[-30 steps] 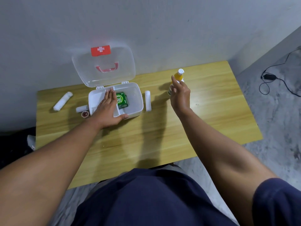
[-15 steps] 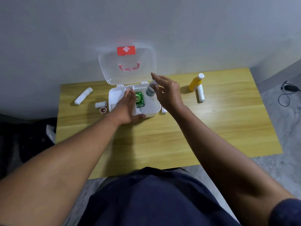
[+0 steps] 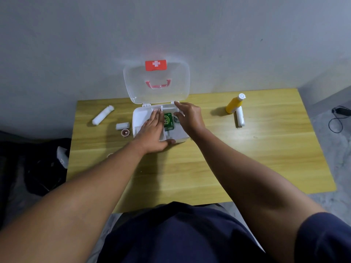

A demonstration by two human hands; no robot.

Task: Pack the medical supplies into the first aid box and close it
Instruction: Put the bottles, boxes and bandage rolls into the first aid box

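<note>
Two hands work inside the open first aid box [image 3: 137, 118]. The right hand [image 3: 190, 118] reaches into the box's right compartment, its fingers [image 3: 179, 106] curled around a small white bottle [image 3: 176, 119] with a green label, which they grip just beside the green packet [image 3: 168, 122]. The left hand [image 3: 152, 132] lies flat and spread over the box's left compartment, fingers [image 3: 156, 115] extended toward 12 o'clock and holding nothing, the thumb hooked along the box's near edge.

The green packet rests in the box between the two hands. The clear lid [image 3: 156, 81] stands upright at 12 o'clock from the box, leaning toward the wall, with a red cross label [image 3: 155, 65] at its top and a red handle below it.

The box sits near the far edge of the yellow wooden surface [image 3: 190, 168]. At 9 o'clock from the box, just beside it, lie a short white roll [image 3: 123, 126] and a small round tape roll [image 3: 125, 132]; farther toward 10 o'clock lies a long white bandage roll [image 3: 103, 115], well apart. At 3 o'clock, well apart from the box, a yellow bottle [image 3: 235, 103] with a white cap stands tilted in this wide view, and a white tube [image 3: 240, 116] lies just beside its base.
</note>
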